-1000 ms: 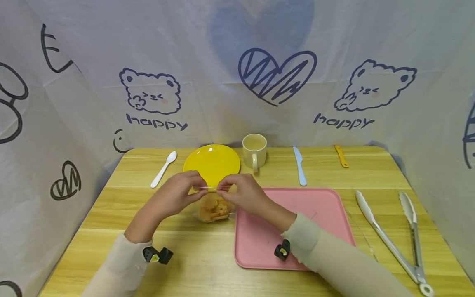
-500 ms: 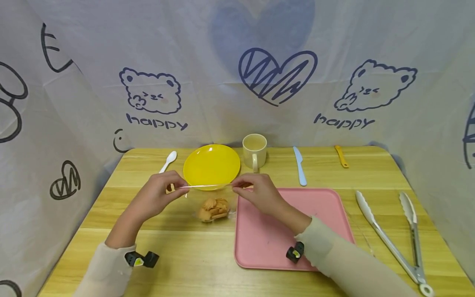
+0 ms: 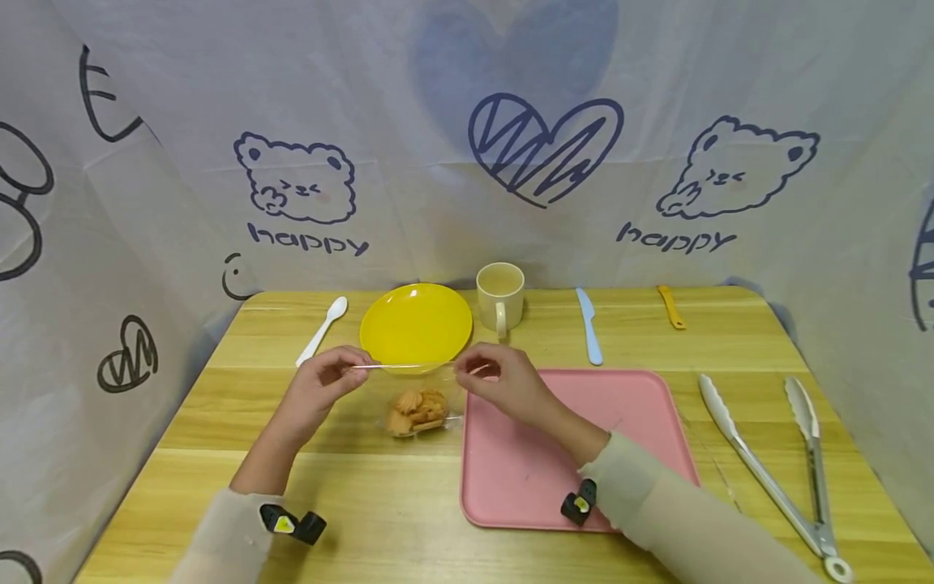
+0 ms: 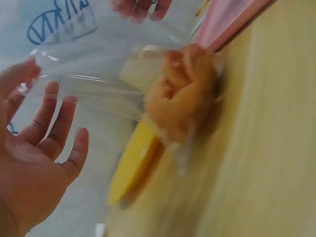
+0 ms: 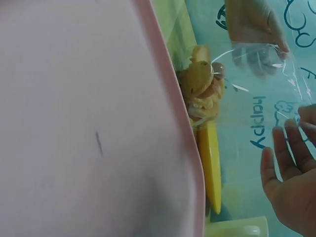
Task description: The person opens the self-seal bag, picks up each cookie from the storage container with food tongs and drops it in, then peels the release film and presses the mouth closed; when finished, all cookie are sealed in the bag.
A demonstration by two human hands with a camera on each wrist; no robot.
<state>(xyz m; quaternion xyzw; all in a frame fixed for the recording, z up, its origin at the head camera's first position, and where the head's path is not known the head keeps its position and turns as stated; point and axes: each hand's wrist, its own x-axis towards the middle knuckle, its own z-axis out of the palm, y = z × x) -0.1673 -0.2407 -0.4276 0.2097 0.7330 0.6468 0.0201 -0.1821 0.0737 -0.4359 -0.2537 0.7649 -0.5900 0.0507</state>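
A clear plastic bag [image 3: 434, 381] with several golden-brown biscuits [image 3: 417, 412] at its bottom stands on the table between my hands. My left hand [image 3: 319, 388] pinches one end of its top edge between thumb and forefinger. At the other end, my right hand [image 3: 507, 381] pinches the same edge, which is drawn into a straight line. In the left wrist view the other fingers [image 4: 61, 121] of the left hand are spread away from the film. The right wrist view has the biscuits [image 5: 200, 86] low in the bag, beside the tray.
Behind the bag lies a yellow plate [image 3: 416, 324], next to a cream mug [image 3: 500, 300]. A pink tray [image 3: 576, 495] sits right of the bag, partly under my right forearm. Around them are a white spoon [image 3: 321, 331], blue knife [image 3: 589, 324], small orange-yellow utensil [image 3: 671, 307] and tongs [image 3: 781, 478].
My hands have moved apart from near each other, left hand leftward and right hand rightward, stretching the bag's top edge straight. Over the last half second they shift only slightly.
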